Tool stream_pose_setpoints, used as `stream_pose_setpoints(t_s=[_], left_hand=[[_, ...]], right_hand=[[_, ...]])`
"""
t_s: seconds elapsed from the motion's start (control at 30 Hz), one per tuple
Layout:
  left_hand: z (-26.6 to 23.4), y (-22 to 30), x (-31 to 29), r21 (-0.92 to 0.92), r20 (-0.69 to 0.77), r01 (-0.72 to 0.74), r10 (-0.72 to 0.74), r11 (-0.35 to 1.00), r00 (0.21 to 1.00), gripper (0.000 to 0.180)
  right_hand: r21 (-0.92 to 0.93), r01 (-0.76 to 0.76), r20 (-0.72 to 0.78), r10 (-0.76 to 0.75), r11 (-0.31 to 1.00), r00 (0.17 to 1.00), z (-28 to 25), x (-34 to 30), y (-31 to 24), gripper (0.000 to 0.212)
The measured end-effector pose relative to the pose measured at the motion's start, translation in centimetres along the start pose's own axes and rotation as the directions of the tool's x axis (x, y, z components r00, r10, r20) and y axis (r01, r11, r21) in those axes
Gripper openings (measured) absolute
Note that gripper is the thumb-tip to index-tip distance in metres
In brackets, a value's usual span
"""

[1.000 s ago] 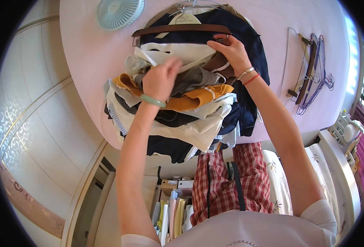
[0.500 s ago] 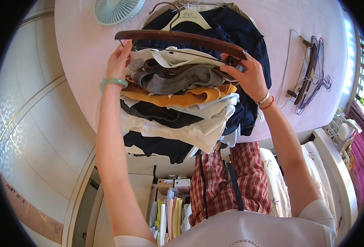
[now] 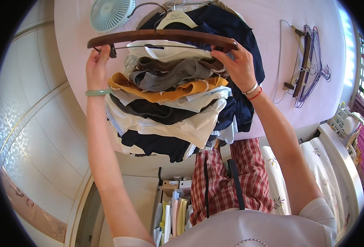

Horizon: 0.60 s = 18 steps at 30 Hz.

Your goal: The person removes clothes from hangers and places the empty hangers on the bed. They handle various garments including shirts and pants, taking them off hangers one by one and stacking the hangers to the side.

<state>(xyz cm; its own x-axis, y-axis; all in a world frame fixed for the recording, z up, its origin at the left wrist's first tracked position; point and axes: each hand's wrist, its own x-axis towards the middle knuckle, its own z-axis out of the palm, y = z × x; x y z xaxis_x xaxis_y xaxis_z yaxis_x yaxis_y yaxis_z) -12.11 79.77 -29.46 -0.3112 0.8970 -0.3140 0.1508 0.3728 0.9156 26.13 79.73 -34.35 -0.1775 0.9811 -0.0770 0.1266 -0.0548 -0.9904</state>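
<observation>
A brown wooden clip hanger with a dark hook spans the space between my hands, above a pile of clothes. My left hand, with a green bangle at the wrist, pinches its left end beside a dark clip. My right hand grips the other end, the thumb at the right clip. The thin metal bar under the wood shows no garment on it. Below lie a grey garment, a mustard garment and white clothes, stacked in folds.
A dark navy garment lies behind the pile with a cream hanger. At the far left stands a pale fan. Several loose hangers rest on the pink bed sheet at right. A box of files stands below.
The hanger has shifted left with both hands. My left hand has moved outward, away from the clothes, and the left clip now shows clear of the pile.
</observation>
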Motion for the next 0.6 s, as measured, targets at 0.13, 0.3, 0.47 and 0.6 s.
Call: stream_pose_setpoints(t_s=[0.13, 0.3, 0.47, 0.6], left_hand=[[3.5, 4.0, 0.9, 0.055, 0.051, -0.098, 0.096, 0.994, 0.994, 0.029], [13.9, 8.9, -2.0, -0.165, 0.160, -0.131, 0.158, 0.977, 0.974, 0.065], [25.5, 7.5, -5.1, -0.097, 0.425, -0.088, 0.122, 0.991, 0.897, 0.054], [34.5, 2.2, -9.8, -0.106, 0.602, 0.046, 0.027, 0.993, 0.798, 0.058]], right_hand=[[0.314, -0.074, -0.042, 0.091, 0.947, 0.995, -1.8, -0.9, -0.6, 0.029], [0.497, -0.222, -0.090, 0.304, 0.839, 0.948, -6.9, -4.7, -1.5, 0.027], [0.733, -0.100, -0.285, 0.437, 0.673, 0.853, -13.1, -8.1, 3.4, 0.025], [0.802, -0.023, -0.404, 0.570, 0.597, 0.716, -17.0, -10.7, 8.1, 0.027]])
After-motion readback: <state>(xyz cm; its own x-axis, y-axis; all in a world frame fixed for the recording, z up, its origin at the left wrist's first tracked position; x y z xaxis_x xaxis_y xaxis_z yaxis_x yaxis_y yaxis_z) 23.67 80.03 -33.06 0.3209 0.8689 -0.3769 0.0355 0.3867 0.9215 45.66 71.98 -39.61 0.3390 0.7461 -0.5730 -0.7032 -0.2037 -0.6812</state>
